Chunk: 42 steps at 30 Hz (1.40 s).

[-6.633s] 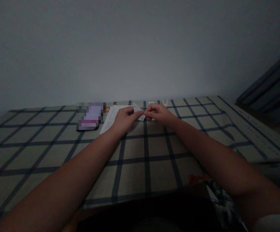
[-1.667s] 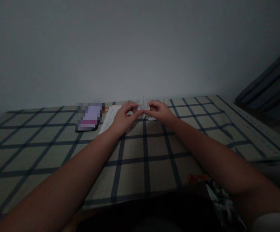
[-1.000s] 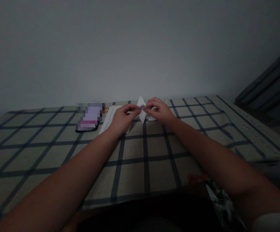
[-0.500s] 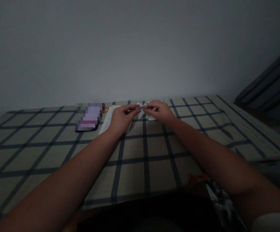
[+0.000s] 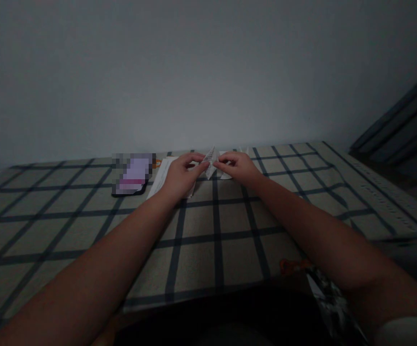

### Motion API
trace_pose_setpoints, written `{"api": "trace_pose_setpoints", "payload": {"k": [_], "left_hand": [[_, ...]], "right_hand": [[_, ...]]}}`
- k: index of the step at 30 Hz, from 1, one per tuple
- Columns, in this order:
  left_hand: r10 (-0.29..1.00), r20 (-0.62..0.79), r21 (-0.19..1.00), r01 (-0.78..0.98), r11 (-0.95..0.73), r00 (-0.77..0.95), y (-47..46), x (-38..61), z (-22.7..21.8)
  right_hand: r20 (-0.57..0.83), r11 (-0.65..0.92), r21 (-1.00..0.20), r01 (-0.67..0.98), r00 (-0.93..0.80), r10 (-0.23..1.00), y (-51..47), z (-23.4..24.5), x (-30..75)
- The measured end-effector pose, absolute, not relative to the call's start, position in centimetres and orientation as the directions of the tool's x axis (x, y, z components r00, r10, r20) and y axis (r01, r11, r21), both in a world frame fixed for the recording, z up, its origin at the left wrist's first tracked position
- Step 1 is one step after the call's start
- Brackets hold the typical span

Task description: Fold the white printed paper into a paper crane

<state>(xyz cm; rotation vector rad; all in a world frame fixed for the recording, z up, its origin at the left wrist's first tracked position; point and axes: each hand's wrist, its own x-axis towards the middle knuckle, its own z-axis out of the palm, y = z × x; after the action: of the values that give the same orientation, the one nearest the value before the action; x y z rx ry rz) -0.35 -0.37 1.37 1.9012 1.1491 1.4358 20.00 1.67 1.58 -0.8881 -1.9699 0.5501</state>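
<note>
Between my hands, over the far part of the table, is a small folded paper (image 5: 211, 157) with printing on it and pointed corners. My left hand (image 5: 184, 174) pinches its left side between thumb and fingers. On the other side, the thumb and fingers of my right hand (image 5: 238, 166) close on the paper too. White printed sheets (image 5: 161, 179) lie under and beside my left hand. Another piece of white paper (image 5: 226, 176) shows partly behind my right hand, its shape mostly hidden.
A phone (image 5: 134, 175) with a blurred screen lies left of the sheets. The table has a checked cloth (image 5: 201, 259), and a plain wall (image 5: 208, 72) rises behind it. Dark striped fabric (image 5: 406, 115) hangs at the right.
The folded paper has turned and spread between my fingers; it now stands taller, with a point upward and its printed face showing. Both hands have stayed nearly in place.
</note>
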Motion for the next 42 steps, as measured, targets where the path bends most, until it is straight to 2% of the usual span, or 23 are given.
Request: {"api": "trace_pose_setpoints", "payload": {"k": [5,10,14,17,25,35,42], "left_hand": [[0.9,0.429,0.862,0.264,-0.433,0.075,-0.53,-0.35,1.61],[0.92,0.385,0.9,0.191,-0.391,0.07,-0.46,-0.27,1.57],[0.94,0.316,0.938,0.104,-0.329,0.125,-0.77,0.03,1.68],[0.944,0.281,0.939,0.152,-0.308,0.173,-1.09,0.13,1.86],[0.955,0.264,0.935,0.206,-0.287,0.133,-0.91,-0.24,1.61],[0.952,0.277,0.932,0.204,-0.3,0.133,-1.13,-0.04,1.65],[0.941,0.272,0.912,0.257,-0.318,0.2,-1.05,0.2,1.45]], "right_hand": [[0.437,0.554,-0.776,0.303,-0.374,0.818,1.76,1.49,20.1],[0.359,0.502,-0.821,0.27,-0.439,0.824,1.81,1.52,20.3],[0.356,0.491,-0.828,0.269,-0.426,0.832,1.71,1.58,20.28],[0.361,0.499,-0.817,0.288,-0.419,0.833,1.59,1.68,20.2],[0.284,0.424,-0.864,0.271,-0.433,0.856,1.25,1.96,19.95],[0.276,0.459,-0.831,0.314,-0.482,0.831,1.24,1.96,20.01],[0.382,0.587,-0.685,0.431,-0.474,0.794,0.92,1.79,19.65]]}}
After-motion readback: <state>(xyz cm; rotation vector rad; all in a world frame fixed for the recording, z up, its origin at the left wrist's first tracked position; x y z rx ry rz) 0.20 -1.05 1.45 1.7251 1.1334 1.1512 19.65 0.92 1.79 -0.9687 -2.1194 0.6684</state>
